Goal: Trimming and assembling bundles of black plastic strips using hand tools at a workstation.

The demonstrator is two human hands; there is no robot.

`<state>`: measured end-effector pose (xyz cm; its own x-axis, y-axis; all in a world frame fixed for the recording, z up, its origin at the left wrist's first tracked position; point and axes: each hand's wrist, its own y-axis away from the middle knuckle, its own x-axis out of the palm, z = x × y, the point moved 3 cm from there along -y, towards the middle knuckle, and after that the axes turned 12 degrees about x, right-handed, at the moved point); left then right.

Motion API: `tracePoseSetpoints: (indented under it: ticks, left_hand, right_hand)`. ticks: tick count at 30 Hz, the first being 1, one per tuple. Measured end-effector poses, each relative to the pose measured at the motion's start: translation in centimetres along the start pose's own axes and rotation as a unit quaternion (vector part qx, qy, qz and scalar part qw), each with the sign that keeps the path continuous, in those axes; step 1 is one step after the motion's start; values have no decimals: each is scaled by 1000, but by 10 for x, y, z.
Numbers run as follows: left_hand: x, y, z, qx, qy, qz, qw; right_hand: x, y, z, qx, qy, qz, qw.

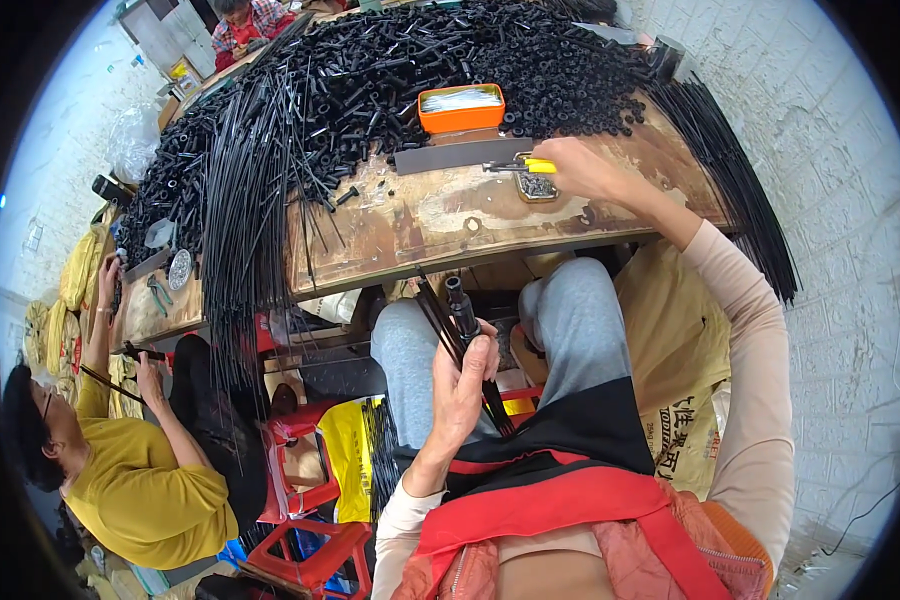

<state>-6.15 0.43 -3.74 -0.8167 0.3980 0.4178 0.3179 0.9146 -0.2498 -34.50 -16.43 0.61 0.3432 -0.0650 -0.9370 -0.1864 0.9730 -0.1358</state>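
Note:
My left hand [457, 390] is closed round a bundle of thin black rods [437, 318] and a black tubular fitting [460, 305], held upright above my lap, between my knees. Over the bench, my right hand [588, 170] grips yellow-handled pliers [540, 166] whose jaws point left. Right under the pliers sits a small clear dish [537, 192] of tiny metal pieces. A flat grey metal bar [435, 158] lies just left of them. The lower ends of the rods vanish against my dark apron.
Heaps of black tubular parts [340, 85] cover the bench's far side. An orange box [462, 118] holds pale slivers. Long black rods hang over the edge at left [245, 220] and right [720, 165]. A co-worker in yellow [150, 480] works at left, near red stools [310, 555].

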Motion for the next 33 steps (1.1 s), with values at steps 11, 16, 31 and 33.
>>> tracePoseSetpoints:
  ticks: [11, 16, 31, 33]
  left_hand:
    - [2, 5, -2, 2, -1, -9, 1000]
    - [3, 4, -6, -2, 3, -14, 1000]
    - [13, 14, -16, -5, 1, 63, 998]
    - [9, 15, -14, -5, 2, 46, 999]
  right_hand:
    - [3, 4, 5, 52, -21, -8, 998]
    - [3, 0, -8, 104, -66, 2, 992]
    - [5, 30, -33, 254, -620, 49, 741]
    - [2, 49, -9, 243, -645, 56, 723]
